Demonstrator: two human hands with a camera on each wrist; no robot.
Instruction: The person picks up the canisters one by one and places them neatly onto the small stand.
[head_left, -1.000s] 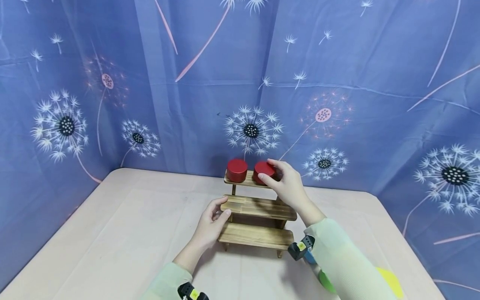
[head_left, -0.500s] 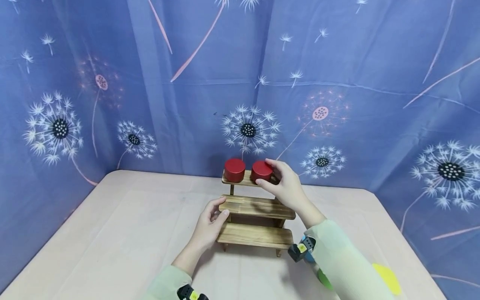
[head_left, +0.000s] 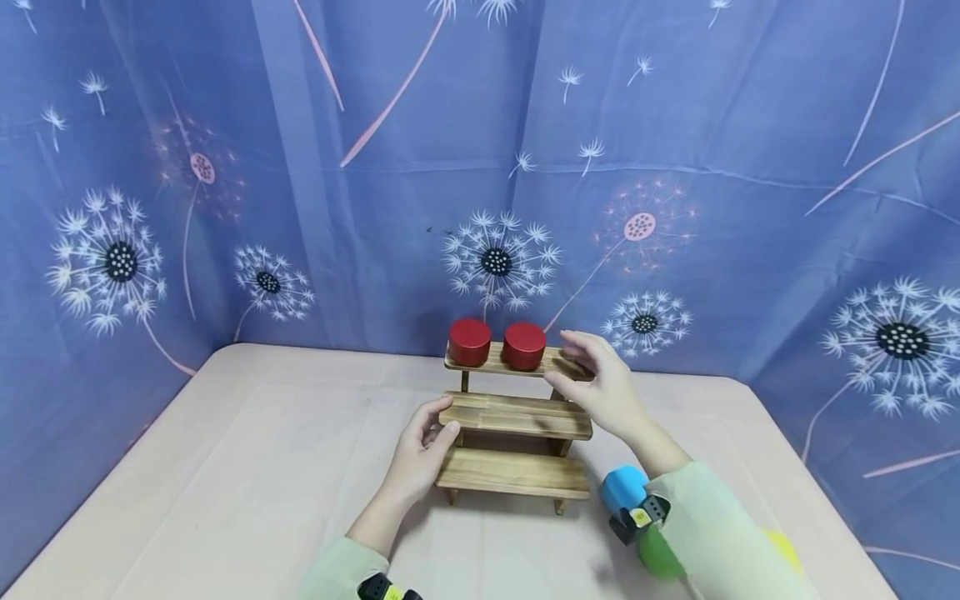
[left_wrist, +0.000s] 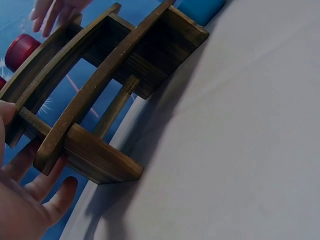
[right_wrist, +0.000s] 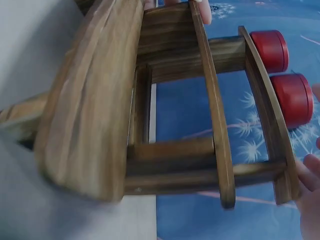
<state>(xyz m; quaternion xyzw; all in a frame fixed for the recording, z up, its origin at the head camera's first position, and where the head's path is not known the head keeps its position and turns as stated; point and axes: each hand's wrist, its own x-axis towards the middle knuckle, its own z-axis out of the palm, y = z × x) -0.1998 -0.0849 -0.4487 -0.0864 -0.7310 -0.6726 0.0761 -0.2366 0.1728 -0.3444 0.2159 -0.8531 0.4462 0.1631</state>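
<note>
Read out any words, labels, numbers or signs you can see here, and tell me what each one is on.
None can be read. The two red tins, the wooden shelf, the table and the dandelion cloth carry no writing. Small yellow tags on the wrist bands are too small to read.

A three-tier wooden shelf [right_wrist: 150, 125] fills the view, tilted on its side. Two red round tins [right_wrist: 282, 75] sit side by side on its top tier. Fingertips of the right hand [right_wrist: 310, 185] touch that tier's end.
</note>
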